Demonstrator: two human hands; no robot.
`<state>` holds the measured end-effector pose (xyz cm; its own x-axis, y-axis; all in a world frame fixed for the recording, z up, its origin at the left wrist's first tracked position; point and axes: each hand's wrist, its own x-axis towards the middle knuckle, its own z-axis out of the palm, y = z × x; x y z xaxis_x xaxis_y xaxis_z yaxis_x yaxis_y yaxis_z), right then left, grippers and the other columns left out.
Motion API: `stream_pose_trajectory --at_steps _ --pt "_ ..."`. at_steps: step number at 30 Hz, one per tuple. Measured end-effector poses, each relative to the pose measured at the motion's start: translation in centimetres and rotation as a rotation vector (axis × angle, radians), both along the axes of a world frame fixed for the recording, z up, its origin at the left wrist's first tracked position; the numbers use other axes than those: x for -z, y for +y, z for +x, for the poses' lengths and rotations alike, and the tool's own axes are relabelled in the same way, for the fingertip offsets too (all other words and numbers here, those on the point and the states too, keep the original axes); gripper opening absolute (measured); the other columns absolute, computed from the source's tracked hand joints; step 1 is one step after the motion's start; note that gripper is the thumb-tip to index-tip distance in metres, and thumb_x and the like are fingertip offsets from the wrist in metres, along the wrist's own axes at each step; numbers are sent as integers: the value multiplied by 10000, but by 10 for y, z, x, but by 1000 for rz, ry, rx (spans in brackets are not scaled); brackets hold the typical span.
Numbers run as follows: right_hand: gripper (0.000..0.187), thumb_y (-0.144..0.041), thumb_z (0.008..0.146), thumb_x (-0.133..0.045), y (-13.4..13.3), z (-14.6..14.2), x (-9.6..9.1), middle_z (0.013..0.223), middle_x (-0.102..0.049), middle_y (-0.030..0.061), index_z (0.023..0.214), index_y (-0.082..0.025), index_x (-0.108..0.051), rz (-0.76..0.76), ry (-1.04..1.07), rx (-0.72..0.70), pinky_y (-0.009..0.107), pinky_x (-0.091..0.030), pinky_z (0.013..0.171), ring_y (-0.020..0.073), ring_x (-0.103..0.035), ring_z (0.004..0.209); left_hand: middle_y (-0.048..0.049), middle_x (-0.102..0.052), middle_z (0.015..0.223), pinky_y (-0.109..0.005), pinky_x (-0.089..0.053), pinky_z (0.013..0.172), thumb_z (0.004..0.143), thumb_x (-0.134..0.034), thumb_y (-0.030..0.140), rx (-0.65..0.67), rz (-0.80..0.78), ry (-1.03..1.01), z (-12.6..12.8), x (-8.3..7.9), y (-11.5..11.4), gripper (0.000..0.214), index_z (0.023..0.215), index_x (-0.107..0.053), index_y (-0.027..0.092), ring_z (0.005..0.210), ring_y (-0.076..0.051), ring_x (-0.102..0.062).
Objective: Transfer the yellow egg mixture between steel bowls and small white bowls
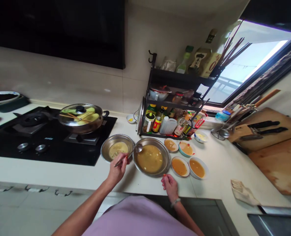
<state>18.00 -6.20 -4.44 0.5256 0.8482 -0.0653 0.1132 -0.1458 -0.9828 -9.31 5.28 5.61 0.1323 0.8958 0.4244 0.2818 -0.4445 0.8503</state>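
My left hand (117,170) is closed on the handle of a metal spoon (133,152). The spoon's bowl hangs over the far rim of a large steel bowl (165,156) filled with yellow-brown liquid. My right hand (169,186) rests on the counter at that bowl's near edge, fingers curled, holding nothing that I can see. Left of the big bowl sits a smaller steel bowl (106,147) with a little pale liquid. To the right stand several small bowls (197,167) of orange-brown liquid.
A black gas hob (47,139) on the left carries a lidded pan (82,118) with chopsticks and yellow-green food inside. A black spice rack (175,105) with bottles stands behind the bowls. Wooden cutting boards (275,154), knives and a folded cloth (242,191) lie at the right.
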Motion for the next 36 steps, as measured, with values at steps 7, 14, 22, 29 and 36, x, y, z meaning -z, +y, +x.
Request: stream_pose_trajectory --at_steps 7,14,22,29,36 --pt "528 -714 698 -589 0 1 4 511 -553 -10 624 -191 -569 9 -14 13 209 -368 337 102 -444 389 -38 -656 692 -273 -525 565 897 -450 298 138 -66 70 26 23 4 213 904 -614 163 565 -155 -647" --pt "521 -707 697 -595 0 0 3 516 -552 -9 623 -192 -565 6 -8 23 207 -371 341 102 -446 397 -74 -691 566 -331 -558 522 827 -520 429 -82 -437 -274 21 37 21 303 801 -617 143 507 -227 -682" --pt "522 -707 697 -585 0 0 0 520 -551 -5 616 -191 -563 -5 -16 17 207 -373 345 106 -453 407 -61 -689 554 -345 -572 546 784 -592 357 -171 -579 -487 12 24 21 220 812 -592 139 505 -229 -686" --pt "519 -704 701 -585 0 0 1 538 -568 2 633 -189 -574 -2 -17 13 208 -381 348 107 -464 409 -33 -661 539 -346 -575 570 783 -579 289 -227 -558 -572 -4 -3 23 160 825 -578 135 498 -212 -676" --pt "519 -704 701 -590 0 2 3 529 -563 -3 630 -191 -570 -1 -9 14 211 -380 344 103 -452 396 -19 -669 564 -344 -575 612 770 -567 325 -371 -463 -548 -39 -20 26 203 857 -578 141 505 -193 -672"
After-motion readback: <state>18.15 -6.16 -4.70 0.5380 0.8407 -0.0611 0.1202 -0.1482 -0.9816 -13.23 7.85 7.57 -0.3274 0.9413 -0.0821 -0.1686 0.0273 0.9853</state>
